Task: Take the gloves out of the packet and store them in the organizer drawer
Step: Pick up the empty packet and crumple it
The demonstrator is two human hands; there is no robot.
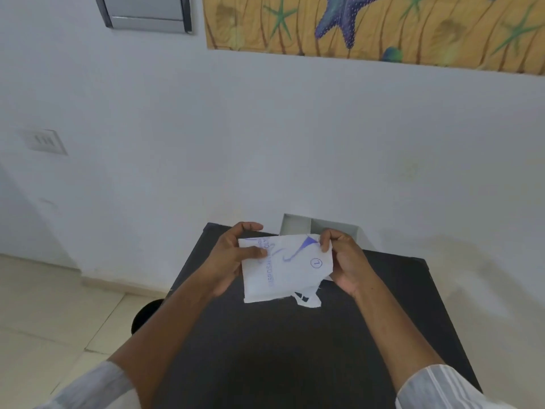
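Note:
I hold a white paper glove packet point(290, 268) with blue print above a black table point(295, 349). My left hand point(233, 256) grips its left edge, thumb on top. My right hand point(343, 259) pinches its upper right corner. A torn white flap hangs from the packet's lower right edge. Behind the packet, at the table's far edge, stands a grey organizer drawer point(321, 227) with open compartments, partly hidden by my hands. No gloves show outside the packet.
A white wall rises right behind the table. A switch plate point(44, 141) is on the wall at left. A dark round object point(146, 315) sits on the tiled floor left of the table. A starfish picture point(368, 25) hangs above.

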